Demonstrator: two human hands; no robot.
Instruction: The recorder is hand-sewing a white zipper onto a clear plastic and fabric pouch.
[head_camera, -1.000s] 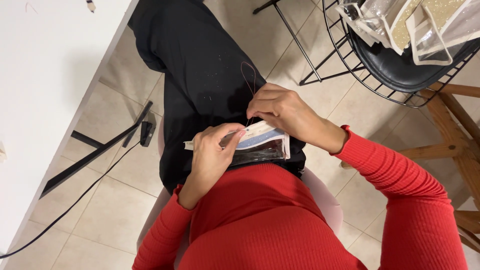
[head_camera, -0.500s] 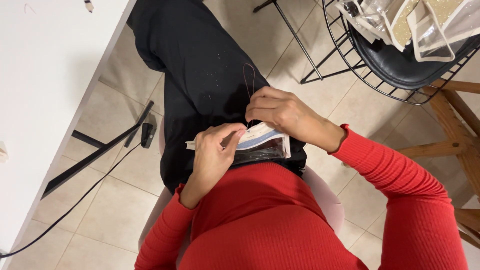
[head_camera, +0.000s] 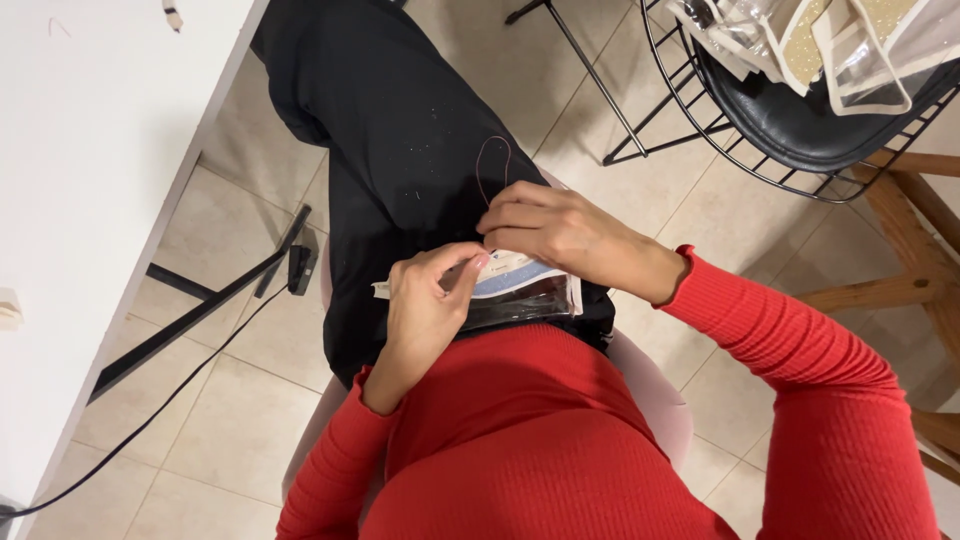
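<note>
Seen from the head camera I was watching, the person sat with both hands gathered over a small clear plastic pouch (head_camera: 520, 295) that lay across the lap, on black trousers (head_camera: 400, 150) just above the hem of a red ribbed top (head_camera: 560, 440). The pouch held a pale blue and white card or packet, though I could not make out what kind. The left hand (head_camera: 425, 310) curled over the pouch's left end, thumb and fingertips pinched together at its top edge, apparently clamped on the pouch. The right hand (head_camera: 560, 232) rested just above the pouch's upper edge, its fingers drawn together near the left hand's fingertips; I could not tell whether they gripped anything. A thin loop of reddish thread (head_camera: 492, 160) lay on the trousers just beyond the right hand's fingers, and whether it reached those fingers was too fine for me to tell. To the person's left stood a white table (head_camera: 90, 180), with a black cable (head_camera: 150, 420) trailing across the tiled floor (head_camera: 240, 430). Well apart on the right, a black wire chair (head_camera: 790, 130) carried clear plastic bags (head_camera: 830, 40).
</note>
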